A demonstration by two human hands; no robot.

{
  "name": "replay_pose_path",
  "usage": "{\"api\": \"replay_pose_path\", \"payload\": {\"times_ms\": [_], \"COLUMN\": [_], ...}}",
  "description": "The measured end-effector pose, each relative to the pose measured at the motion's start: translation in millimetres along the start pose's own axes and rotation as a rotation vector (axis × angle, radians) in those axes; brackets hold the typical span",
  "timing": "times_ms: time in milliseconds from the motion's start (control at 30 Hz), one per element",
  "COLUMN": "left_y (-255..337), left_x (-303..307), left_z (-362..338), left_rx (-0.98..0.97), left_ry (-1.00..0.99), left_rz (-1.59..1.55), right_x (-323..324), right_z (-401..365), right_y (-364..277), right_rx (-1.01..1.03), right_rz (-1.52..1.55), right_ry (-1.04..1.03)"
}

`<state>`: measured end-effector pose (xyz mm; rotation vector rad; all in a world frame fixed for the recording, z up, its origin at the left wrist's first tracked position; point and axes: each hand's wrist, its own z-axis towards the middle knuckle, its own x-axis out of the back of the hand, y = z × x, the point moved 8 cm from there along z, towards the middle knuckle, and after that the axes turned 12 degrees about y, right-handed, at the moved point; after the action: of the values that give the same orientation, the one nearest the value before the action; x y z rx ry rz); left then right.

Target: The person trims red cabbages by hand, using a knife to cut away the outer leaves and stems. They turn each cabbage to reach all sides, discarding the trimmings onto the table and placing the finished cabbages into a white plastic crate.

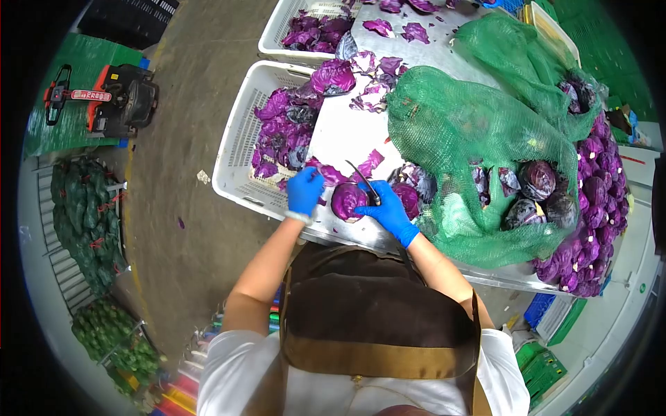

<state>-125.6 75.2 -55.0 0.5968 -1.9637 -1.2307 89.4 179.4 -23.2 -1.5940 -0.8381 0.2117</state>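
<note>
On the metal table (340,139), near its front edge, sits a round red cabbage (348,202). My right hand (390,211), in a blue glove, holds a curved knife (363,177) with the blade pointing up and left, and its fingers touch the cabbage's right side. Left of the cabbage is my left hand (305,191), also blue-gloved, above the table edge beside a white crate (232,149); its fingers are bent together, and what they hold, if anything, is too small to tell. Another cabbage (406,200) lies just right of my right hand.
Loose purple leaves (284,132) fill the white crate, with a second crate (274,31) behind. Green mesh bags (479,118) with cabbages cover the table's right part. A large heap of cabbages (596,201) stands at the far right.
</note>
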Motion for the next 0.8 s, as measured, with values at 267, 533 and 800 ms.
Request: {"api": "replay_pose_path", "payload": {"times_ms": [267,533,800], "left_y": [-33,-19,-29], "left_x": [3,-45,-46], "left_z": [-54,-87,-90], "left_rx": [0.493,0.361,0.923], "left_ry": [-0.059,-0.274,-0.308], "left_rz": [-0.205,-0.265,-0.9], "right_x": [-3,-5,31], "right_z": [-9,-8,-1], "right_y": [-8,-25,-11], "right_rx": [0.096,0.017,0.062], "right_rz": [0.078,0.011,-0.037], "right_ry": [-0.103,-0.052,0.223]}}
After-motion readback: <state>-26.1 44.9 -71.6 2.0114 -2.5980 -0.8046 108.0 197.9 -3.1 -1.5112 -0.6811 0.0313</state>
